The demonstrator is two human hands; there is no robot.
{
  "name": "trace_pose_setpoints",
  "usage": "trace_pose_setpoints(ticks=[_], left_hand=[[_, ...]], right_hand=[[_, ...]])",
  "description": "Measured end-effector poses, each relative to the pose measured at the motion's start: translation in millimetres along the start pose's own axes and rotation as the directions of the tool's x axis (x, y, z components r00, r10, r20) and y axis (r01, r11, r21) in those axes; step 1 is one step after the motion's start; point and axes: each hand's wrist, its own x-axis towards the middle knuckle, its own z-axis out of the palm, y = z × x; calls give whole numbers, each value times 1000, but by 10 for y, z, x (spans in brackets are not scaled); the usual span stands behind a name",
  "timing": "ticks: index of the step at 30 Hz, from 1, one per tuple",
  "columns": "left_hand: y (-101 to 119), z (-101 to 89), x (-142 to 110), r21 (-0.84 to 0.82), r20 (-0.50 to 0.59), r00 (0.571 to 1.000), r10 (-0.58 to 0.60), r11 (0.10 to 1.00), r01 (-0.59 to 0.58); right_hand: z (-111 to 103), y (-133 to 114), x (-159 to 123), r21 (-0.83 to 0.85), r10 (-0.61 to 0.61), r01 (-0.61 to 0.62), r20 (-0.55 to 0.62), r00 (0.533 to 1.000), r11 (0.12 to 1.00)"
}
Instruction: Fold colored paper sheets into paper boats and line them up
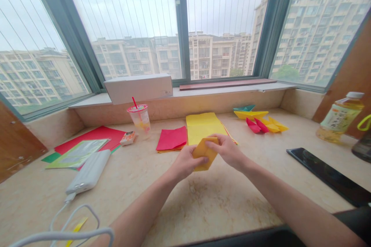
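At frame centre, the left hand (185, 162) and right hand (227, 150) both pinch a folded yellow paper (204, 153) from opposite sides, lifted just above the table (203, 200) to steady its creases, before the yellow sheets (203, 125).

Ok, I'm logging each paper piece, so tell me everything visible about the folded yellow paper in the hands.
The folded yellow paper piece is matte, layered, roughly rectangular and tilted. It is held above the beige marble counter, pinched by the left hand at its lower left and the right hand at its upper right.
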Motion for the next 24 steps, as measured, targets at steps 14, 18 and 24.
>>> trace_pose_setpoints(ticks=[14,18,24], left_hand=[[89,-130,82,-75,-274,954,122,986,-147],[95,-106,74,-96,-256,954,158,978,-188],[69,-126,76,15,-275,932,236,970,-241]], right_hand=[[-53,-16,34,213,35,-2,-151,988,977],[-48,28,46,163,-29,55,-160,987,985],[-72,27,32,71,51,-50,-11,999,996]])
